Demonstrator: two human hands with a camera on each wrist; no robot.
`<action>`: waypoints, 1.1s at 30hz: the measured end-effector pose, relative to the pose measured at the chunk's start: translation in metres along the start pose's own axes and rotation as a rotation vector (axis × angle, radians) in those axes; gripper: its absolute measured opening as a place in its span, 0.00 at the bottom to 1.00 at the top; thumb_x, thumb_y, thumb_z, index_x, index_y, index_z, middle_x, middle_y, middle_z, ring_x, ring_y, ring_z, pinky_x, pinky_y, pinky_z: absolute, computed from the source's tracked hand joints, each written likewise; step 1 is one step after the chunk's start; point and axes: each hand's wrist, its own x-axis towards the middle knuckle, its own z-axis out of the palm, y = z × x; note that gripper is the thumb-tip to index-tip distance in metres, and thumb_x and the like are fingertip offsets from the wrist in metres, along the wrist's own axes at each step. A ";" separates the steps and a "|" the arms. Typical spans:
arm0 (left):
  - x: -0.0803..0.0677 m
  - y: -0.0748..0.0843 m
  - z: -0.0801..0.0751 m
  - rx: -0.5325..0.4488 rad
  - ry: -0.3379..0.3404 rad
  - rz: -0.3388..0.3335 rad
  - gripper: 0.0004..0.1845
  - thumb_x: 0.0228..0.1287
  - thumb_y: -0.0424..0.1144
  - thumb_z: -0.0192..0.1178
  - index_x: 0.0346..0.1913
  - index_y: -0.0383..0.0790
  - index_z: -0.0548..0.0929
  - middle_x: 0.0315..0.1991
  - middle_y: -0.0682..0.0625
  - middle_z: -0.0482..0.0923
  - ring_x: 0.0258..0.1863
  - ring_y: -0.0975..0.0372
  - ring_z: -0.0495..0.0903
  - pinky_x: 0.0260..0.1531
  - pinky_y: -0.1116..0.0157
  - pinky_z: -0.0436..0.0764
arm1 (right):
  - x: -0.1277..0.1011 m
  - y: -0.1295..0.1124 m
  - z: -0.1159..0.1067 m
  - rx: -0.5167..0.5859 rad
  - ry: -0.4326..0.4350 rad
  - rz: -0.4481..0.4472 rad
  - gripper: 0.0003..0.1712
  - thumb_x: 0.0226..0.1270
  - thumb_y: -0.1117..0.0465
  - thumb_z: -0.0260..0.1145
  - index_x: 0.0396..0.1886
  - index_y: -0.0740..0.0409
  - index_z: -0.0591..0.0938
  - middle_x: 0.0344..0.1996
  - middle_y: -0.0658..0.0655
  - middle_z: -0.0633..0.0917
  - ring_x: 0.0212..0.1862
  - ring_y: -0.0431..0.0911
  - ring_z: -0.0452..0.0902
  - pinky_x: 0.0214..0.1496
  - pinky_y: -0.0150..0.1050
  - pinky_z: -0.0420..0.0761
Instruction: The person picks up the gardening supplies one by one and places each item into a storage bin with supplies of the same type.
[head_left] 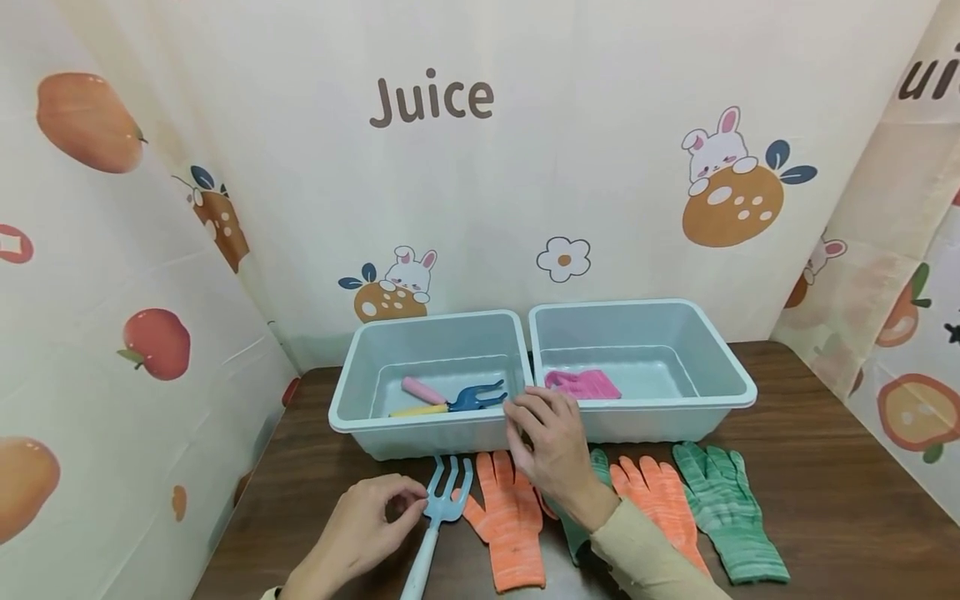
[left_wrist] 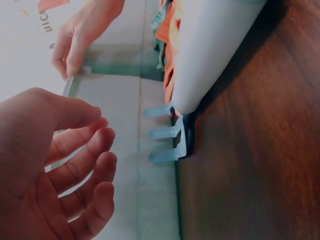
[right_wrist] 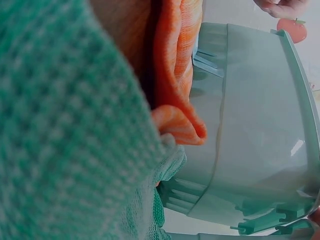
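My left hand hovers beside the tines of a light-blue hand fork, fingers loosely bent around nothing; the left wrist view shows the same hand apart from the fork. The fork lies on the table, its tines towards the left bin. At that bin's right front corner is my right hand, fingertips at the rim, no object seen in them. Inside the left bin lie a dark-blue fork with a yellow handle and a pink handle. The right bin holds a pink glove.
Orange gloves and green gloves lie on the brown table before the bins, partly beneath my right forearm. A printed curtain stands behind the bins and along both sides.
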 end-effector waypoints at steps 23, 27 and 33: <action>-0.003 -0.007 0.014 -0.090 -0.341 -0.080 0.08 0.72 0.51 0.69 0.46 0.54 0.89 0.28 0.70 0.79 0.27 0.78 0.75 0.27 0.71 0.74 | 0.001 0.001 0.000 0.000 0.002 -0.013 0.18 0.82 0.53 0.58 0.42 0.55 0.92 0.39 0.54 0.90 0.53 0.57 0.83 0.56 0.56 0.77; -0.004 -0.007 0.016 -0.082 -0.343 -0.087 0.07 0.71 0.50 0.69 0.44 0.54 0.90 0.27 0.70 0.78 0.27 0.78 0.74 0.27 0.71 0.74 | 0.000 0.001 0.000 -0.001 -0.004 -0.007 0.18 0.83 0.53 0.58 0.42 0.55 0.92 0.39 0.54 0.90 0.54 0.57 0.83 0.56 0.56 0.76; -0.006 -0.005 0.017 -0.090 -0.356 -0.106 0.06 0.71 0.52 0.70 0.37 0.58 0.86 0.26 0.70 0.78 0.25 0.77 0.75 0.26 0.70 0.73 | 0.000 0.001 0.000 0.004 0.001 -0.008 0.18 0.82 0.53 0.58 0.42 0.56 0.92 0.39 0.54 0.90 0.54 0.57 0.83 0.56 0.56 0.76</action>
